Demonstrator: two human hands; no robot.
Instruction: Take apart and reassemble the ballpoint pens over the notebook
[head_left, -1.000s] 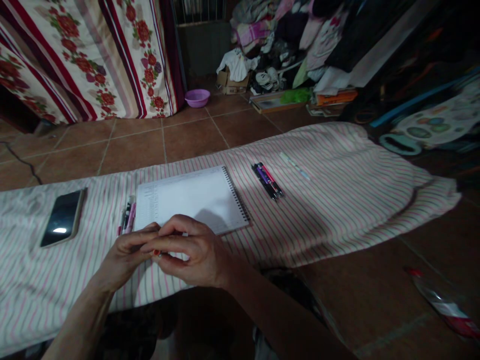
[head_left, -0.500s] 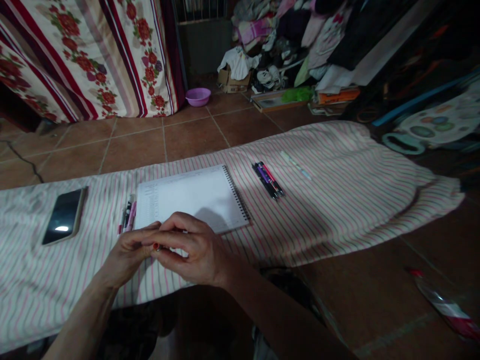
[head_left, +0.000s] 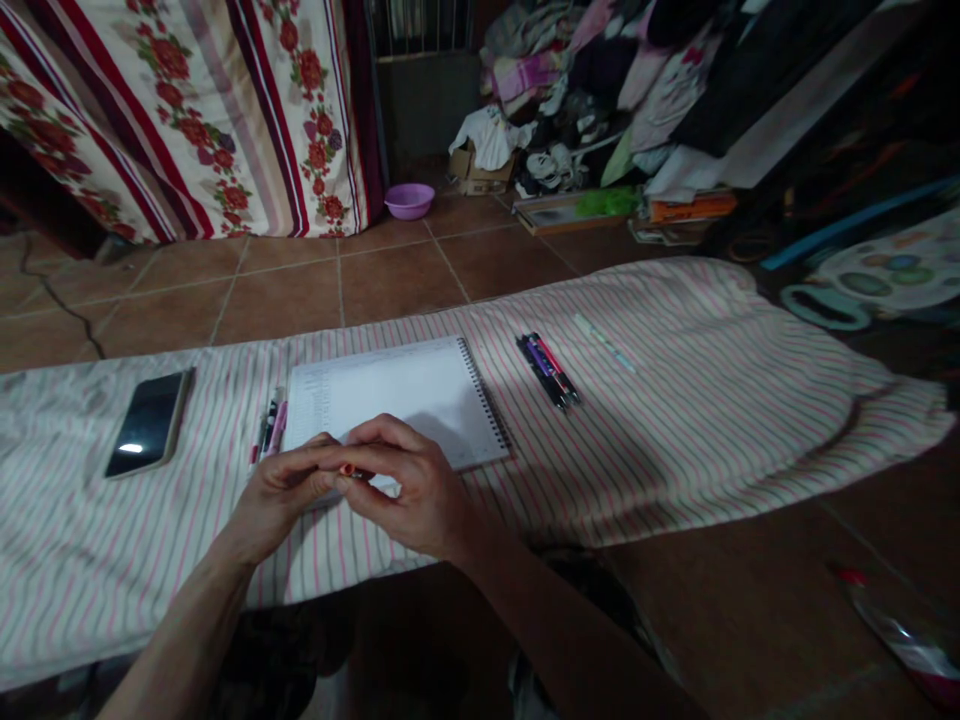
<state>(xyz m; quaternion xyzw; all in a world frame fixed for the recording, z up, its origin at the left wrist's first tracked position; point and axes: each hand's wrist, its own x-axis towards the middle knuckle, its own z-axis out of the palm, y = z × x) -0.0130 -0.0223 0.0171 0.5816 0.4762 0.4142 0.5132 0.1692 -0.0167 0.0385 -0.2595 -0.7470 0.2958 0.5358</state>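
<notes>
My left hand [head_left: 281, 487] and my right hand [head_left: 416, 490] meet over the near edge of an open spiral notebook [head_left: 397, 385]. Between their pinched fingertips is a small thin object with a round orange-red end [head_left: 347, 470]; the fingers cover most of it, so its kind is unclear. The page beneath has faint writing along its left and top edges. Left of the notebook, close to my left hand, lie several pens [head_left: 271, 425]. To its right is a bunch of dark, purple and red pens [head_left: 549, 370], with a pale pen [head_left: 604, 343] beyond.
A phone [head_left: 150, 422] lies at the left on the striped cloth [head_left: 712, 400]. Tiled floor surrounds it, with a purple basin [head_left: 409, 202], a cardboard box [head_left: 480, 172] and heaped clothes [head_left: 525, 75] behind. A plastic bottle [head_left: 900, 635] lies at the lower right.
The view has shifted, so the scene sits slightly further right. Both hands stay together around the small object, their fingers slightly rearranged.
</notes>
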